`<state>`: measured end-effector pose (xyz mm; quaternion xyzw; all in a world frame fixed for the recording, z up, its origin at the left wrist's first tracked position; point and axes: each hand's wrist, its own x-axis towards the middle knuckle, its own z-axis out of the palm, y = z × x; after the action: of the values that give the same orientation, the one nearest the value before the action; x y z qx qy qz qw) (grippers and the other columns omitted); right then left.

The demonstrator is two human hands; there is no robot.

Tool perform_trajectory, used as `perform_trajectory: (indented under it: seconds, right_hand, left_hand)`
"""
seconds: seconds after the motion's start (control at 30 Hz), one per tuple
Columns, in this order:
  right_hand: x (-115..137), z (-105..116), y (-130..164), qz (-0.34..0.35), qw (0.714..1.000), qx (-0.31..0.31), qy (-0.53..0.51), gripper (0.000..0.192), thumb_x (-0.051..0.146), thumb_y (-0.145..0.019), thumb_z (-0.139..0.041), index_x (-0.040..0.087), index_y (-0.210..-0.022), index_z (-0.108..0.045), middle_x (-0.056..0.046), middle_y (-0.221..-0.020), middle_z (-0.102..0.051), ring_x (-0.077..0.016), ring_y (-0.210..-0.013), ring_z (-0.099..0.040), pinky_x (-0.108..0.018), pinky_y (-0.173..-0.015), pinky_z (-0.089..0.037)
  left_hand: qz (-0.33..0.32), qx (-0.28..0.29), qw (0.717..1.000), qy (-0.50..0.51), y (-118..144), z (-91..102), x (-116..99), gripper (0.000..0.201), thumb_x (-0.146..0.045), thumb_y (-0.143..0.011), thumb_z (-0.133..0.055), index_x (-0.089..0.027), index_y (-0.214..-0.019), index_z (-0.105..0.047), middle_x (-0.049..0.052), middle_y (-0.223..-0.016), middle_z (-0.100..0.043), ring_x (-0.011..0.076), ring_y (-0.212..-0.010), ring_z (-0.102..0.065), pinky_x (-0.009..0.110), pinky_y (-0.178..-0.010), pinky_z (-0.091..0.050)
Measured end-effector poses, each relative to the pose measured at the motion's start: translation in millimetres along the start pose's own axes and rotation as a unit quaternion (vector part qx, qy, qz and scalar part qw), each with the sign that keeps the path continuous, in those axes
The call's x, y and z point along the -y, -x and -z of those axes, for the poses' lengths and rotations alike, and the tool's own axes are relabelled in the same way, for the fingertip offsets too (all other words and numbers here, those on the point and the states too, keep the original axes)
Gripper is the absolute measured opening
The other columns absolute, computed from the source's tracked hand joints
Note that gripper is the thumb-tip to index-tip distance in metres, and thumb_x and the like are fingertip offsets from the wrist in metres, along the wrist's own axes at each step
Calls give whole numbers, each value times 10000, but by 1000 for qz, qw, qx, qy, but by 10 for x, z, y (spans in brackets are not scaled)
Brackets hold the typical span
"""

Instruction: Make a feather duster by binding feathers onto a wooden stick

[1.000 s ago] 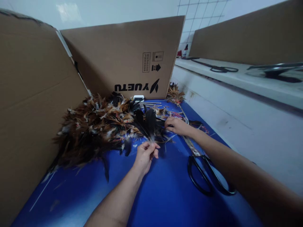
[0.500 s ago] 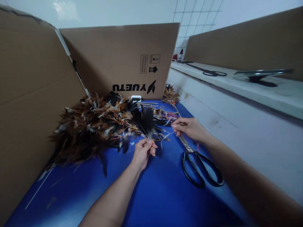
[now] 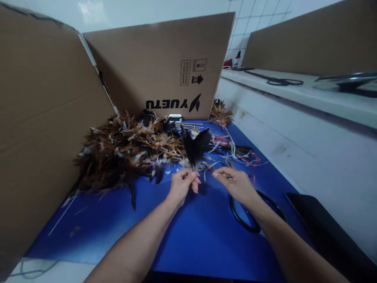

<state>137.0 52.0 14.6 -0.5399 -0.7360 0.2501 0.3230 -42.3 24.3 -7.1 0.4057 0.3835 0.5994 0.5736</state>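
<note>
left hand point(image 3: 181, 184): fingers pinched on black feathers point(image 3: 196, 146)
right hand point(image 3: 235, 182): fingertips nipped together just beside; grip contents unclear
scissors point(image 3: 250, 214): under right wrist

Cardboard panels point(image 3: 44, 118) stand along the left and far edges of a blue tabletop point(image 3: 206, 236); a white ledge point(image 3: 309, 94) runs along its right edge below a white tiled wall point(image 3: 256, 15).

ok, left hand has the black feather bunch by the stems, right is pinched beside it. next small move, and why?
Probably bring the right hand the last bit across to the stems that the left hand pinches under the black feathers. The right fingertips are pinched together and seem to hold something thin, too small to tell, level with the stems and apart from them.
</note>
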Motion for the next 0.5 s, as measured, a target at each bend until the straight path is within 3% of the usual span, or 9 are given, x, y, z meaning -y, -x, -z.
perform_trajectory:
  seconds: [0.2,0.5]
  right_hand:
    - [49,4,56,67,994,-6,87,265,386,-833,-476,210,-763,-660,56,-438,-424,-96,-412,-390,-229,-470,-287]
    - [126,-24,116,147,983,3,113,239,285,-853,-449,207,-769,-659,23,-518,-547,-106,-442,-461,-236,-489,-305]
  left_hand:
    - [-24,-15,999,-43,14,-3,-5,268,-351,-784,-612,-113,-663,-623,-18,-474,-548,59,-364,-454,208,-456,-401]
    - [-37,2,992,-120,61,-15,-32,309,-385,-792,-596,-121,-637,-631,-15,-437,-538,74,-386,-471,206,-470,-379]
